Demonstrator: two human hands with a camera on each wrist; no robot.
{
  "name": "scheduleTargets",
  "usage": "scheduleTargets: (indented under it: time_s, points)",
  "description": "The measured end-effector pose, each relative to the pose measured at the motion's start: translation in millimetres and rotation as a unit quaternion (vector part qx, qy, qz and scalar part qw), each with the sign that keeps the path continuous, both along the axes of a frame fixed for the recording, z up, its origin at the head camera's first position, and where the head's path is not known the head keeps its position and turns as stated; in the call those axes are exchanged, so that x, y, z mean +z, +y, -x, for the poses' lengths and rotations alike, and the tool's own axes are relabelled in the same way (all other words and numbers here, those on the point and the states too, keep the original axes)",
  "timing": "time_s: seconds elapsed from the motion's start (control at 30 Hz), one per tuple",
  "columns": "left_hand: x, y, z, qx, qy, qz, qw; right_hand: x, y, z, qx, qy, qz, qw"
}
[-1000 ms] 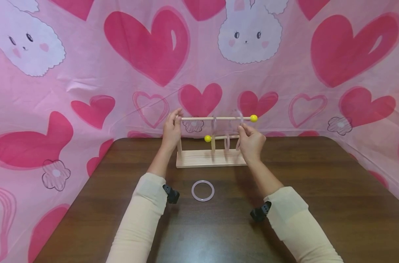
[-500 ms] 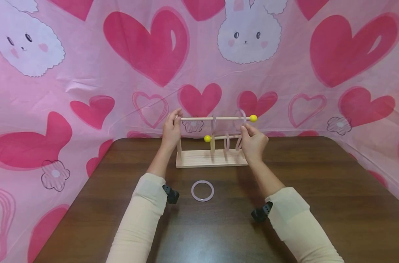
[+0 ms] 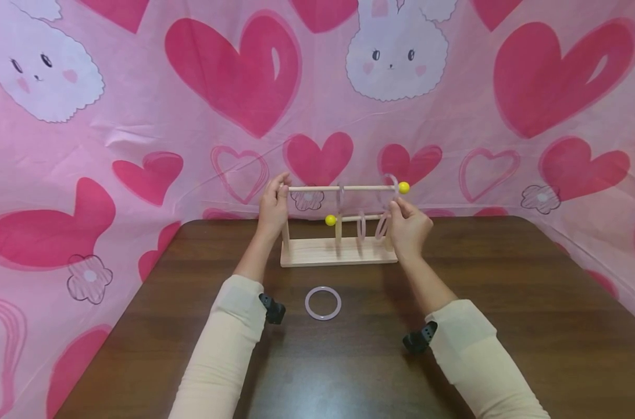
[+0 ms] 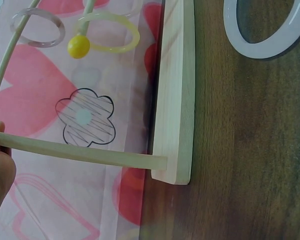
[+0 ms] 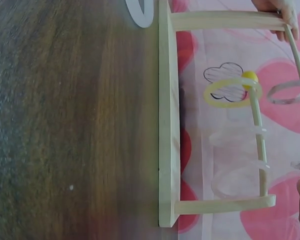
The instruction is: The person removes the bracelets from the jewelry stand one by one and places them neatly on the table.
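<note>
A pale wooden bangle stand has an upper rod and a shorter lower rod, each tipped with a yellow ball. My left hand grips the top of the left post. With thumb and finger, my right hand pinches a translucent bangle around the upper rod, close to its yellow end ball. A greyish bangle hangs mid-rod. On the lower rod hang a yellow bangle and two pale ones, the rightmost tilted beside my right hand.
A lilac bangle lies flat on the dark wooden table in front of the stand. Behind the table hangs a pink cloth printed with hearts and rabbits. Each sleeve cuff carries a small black camera.
My right hand has slid the pinched bangle rightward along the upper rod, up to the yellow ball. The left hand stays on the post.
</note>
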State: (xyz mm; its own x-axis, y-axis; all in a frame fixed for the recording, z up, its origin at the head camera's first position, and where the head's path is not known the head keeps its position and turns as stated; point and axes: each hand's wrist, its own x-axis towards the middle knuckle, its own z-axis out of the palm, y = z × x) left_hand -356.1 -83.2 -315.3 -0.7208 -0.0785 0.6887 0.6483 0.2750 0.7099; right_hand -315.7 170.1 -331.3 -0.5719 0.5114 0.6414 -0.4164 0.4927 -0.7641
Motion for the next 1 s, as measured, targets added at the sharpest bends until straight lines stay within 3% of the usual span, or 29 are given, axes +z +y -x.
scheduleTargets:
  time_s: [0.23, 0.53, 0.73, 1.0]
  points:
    - [0.2, 0.2, 0.6, -0.001, -0.007, -0.001, 1.0, 2.7, 10.9, -1.5, -0.023, -0.023, 0.033, 0.999]
    - [0.6, 0.0, 0.6, 0.005, -0.012, 0.001, 0.9999, -0.1, 21.6, -3.7, -0.021, -0.038, 0.071, 0.997]
    - [1.2, 0.0, -0.4, 0.002, -0.023, -0.001, 0.9997, -3.1, 27.0, -3.4, -0.008, -0.038, 0.103, 0.994]
    - [0.6, 0.5, 0.2, 0.003, -0.009, -0.001, 1.0, -4.6, 35.1, -2.7, 0.025, -0.036, 0.153, 0.987]
